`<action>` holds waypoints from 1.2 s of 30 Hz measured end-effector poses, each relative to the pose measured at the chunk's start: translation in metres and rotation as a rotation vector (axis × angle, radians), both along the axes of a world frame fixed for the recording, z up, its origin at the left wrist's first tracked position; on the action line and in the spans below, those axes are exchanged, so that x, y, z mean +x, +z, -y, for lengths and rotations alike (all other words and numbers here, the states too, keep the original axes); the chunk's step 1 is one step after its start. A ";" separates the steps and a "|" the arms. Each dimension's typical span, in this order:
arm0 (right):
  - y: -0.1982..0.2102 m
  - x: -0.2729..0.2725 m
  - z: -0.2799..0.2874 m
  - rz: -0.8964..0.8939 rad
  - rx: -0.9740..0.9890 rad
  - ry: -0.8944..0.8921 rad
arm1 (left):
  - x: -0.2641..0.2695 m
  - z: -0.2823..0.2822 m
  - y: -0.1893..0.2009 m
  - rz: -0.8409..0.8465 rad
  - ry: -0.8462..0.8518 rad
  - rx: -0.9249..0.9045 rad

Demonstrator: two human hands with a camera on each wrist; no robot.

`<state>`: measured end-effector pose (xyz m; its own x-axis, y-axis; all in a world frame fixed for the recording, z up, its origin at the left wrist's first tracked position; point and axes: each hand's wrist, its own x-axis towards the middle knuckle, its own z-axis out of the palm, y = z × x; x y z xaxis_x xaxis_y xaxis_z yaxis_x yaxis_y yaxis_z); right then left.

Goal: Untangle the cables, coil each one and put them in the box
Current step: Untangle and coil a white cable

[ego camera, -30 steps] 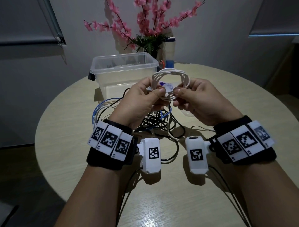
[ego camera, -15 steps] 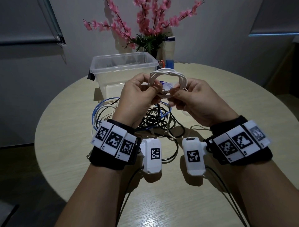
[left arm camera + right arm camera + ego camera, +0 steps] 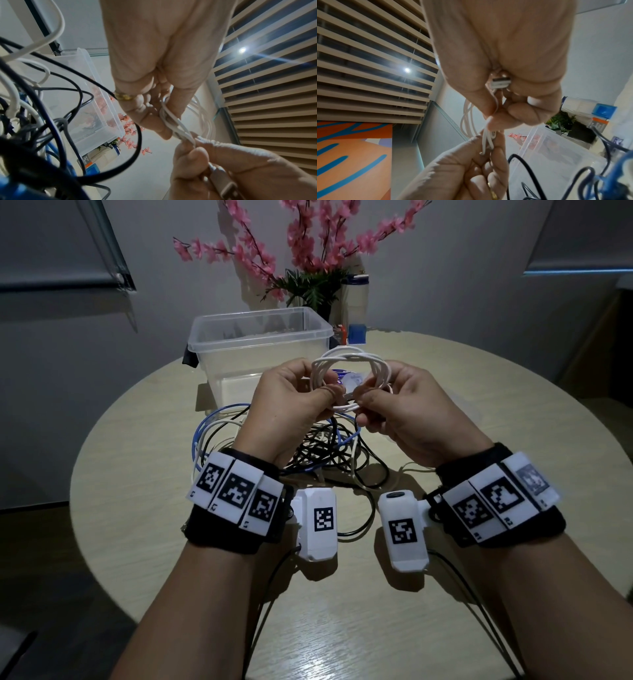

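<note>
Head view: your left hand [image 3: 291, 402] and right hand [image 3: 407, 412] both grip the white cable coil [image 3: 346, 361], held above the worktop [image 3: 137, 474] just in front of the clear box [image 3: 260, 337]. The tangled cables [image 3: 325, 450], black, blue and white, lie on the worktop under your hands. Pink flowers [image 3: 301, 244] stand behind the box.

Left wrist view: your left hand [image 3: 154, 67] pinches the coil's strands [image 3: 178, 127] between thumb and fingers; your right hand [image 3: 231, 169] meets it, closed on the cable end with the USB plug [image 3: 224, 185].

Right wrist view: your right hand [image 3: 505, 60] has the plug [image 3: 500, 81] tucked in its curled fingers, fingertips nipping the strand. Your left hand [image 3: 462, 169] clamps the loops [image 3: 486, 140] below. The box [image 3: 547, 148] sits lower right.
</note>
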<state>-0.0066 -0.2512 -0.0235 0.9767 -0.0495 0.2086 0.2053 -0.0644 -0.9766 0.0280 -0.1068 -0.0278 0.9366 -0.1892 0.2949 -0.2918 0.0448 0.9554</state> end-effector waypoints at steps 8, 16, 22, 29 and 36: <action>-0.001 0.005 0.000 -0.005 0.130 -0.037 | -0.004 0.003 0.001 0.070 -0.117 0.040; 0.002 0.007 0.009 -0.002 0.245 -0.052 | -0.011 0.002 0.010 -0.113 -0.261 -0.187; 0.003 0.006 0.007 -0.009 0.245 -0.047 | -0.012 0.001 0.011 -0.135 -0.250 -0.122; 0.002 0.005 0.005 -0.005 0.192 -0.003 | -0.009 -0.001 0.009 -0.159 -0.252 -0.074; 0.001 0.001 0.009 -0.027 0.086 0.137 | -0.005 0.000 0.008 -0.165 -0.146 -0.021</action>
<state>-0.0057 -0.2599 -0.0221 0.9808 0.0681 0.1829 0.1800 0.0466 -0.9826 0.0229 -0.1063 -0.0196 0.9356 -0.3220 0.1449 -0.1201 0.0958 0.9881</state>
